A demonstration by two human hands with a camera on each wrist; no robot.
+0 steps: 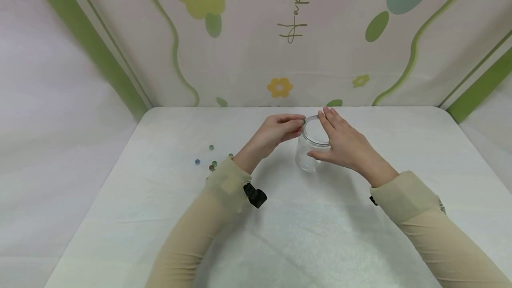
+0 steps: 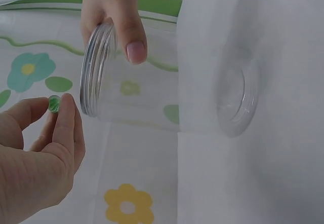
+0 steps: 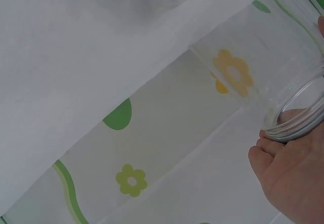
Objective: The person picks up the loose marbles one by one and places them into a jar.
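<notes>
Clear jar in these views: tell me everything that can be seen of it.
The clear jar is see-through and colorless, of glass or clear plastic, with a straight-sided round body, a ridged rim and a rounded base. No lid shows on its mouth, and nothing shows inside. It stands upright on the white-covered table. The right hand touches it near the rim, thumb along its side. The left hand pinches a green marble beside the mouth, outside the jar.
</notes>
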